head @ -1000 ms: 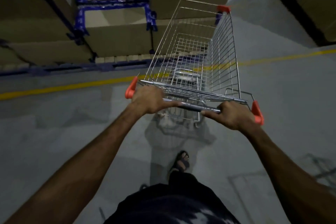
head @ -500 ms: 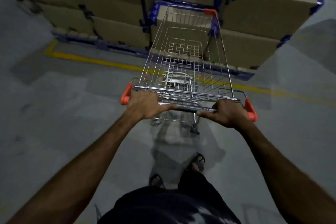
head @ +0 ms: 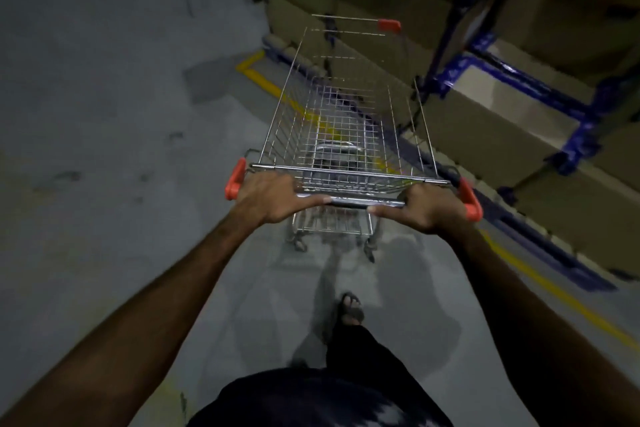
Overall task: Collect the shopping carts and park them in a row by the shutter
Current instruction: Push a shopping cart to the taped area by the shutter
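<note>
Grey concrete floor [head: 104, 114] with yellow line [head: 263, 80], cardboard boxes [head: 502, 135] on blue racking [head: 519, 80] at upper right, wire shopping cart [head: 346, 128] centre with nothing in its basket, left hand [head: 270, 198] and right hand [head: 426, 208] curled round its handle bar [head: 349, 201].

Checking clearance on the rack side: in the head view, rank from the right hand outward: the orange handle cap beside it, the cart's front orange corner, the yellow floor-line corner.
From the right hand:
1. Orange handle cap, just right of it.
2. Front orange corner, far end of the cart.
3. Yellow floor-line corner, ahead-left.

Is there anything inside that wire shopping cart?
The shopping cart basket looks empty: through its mesh show only the grey floor, the yellow line and the cart's lower frame. The left hand and right hand on the handle cover little of it.
</note>
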